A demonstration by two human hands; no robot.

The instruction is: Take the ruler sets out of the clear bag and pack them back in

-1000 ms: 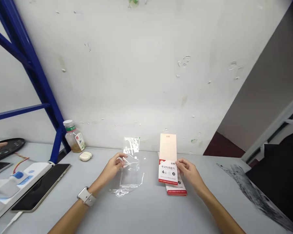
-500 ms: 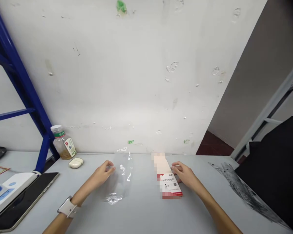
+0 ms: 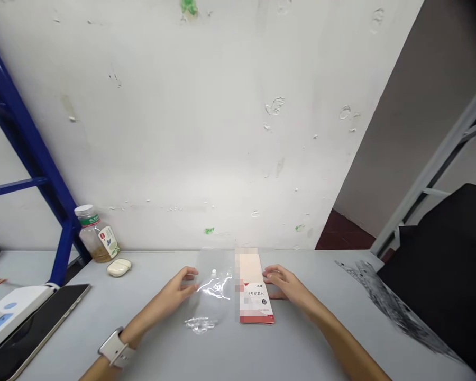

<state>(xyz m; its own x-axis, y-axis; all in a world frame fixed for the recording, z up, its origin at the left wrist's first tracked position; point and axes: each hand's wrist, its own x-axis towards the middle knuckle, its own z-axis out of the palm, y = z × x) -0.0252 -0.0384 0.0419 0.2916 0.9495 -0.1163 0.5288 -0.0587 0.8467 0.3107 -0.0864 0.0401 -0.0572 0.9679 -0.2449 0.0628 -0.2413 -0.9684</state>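
A clear plastic pouch (image 3: 212, 296) lies on the grey table, glossy and crumpled at its near end, with a small white snap in its upper half. Close at its left edge is my left hand (image 3: 180, 287), thumb and fingers apart. To the right of the pouch lies a flat, long ruler-set packet (image 3: 257, 296), red and white with printed characters; part of it is blurred into blocks. Beside the packet's right edge rests my right hand (image 3: 285, 286), fingers slightly curled and apart, its fingertips at or very near the edge. A white-strapped watch (image 3: 117, 348) is on my left wrist.
At the back left stand a lidded jar (image 3: 97, 233) and a small cream case (image 3: 119, 267). A tablet (image 3: 39, 328) and a white power strip (image 3: 14, 312) lie left, beside a blue metal frame (image 3: 35, 143). Black fabric (image 3: 440, 280) covers the right side. A white wall (image 3: 206, 132) rises behind.
The pouch and packet have come closer together; the pouch has shifted right and lies flatter. Both hands have moved with them, and the view has turned slightly.
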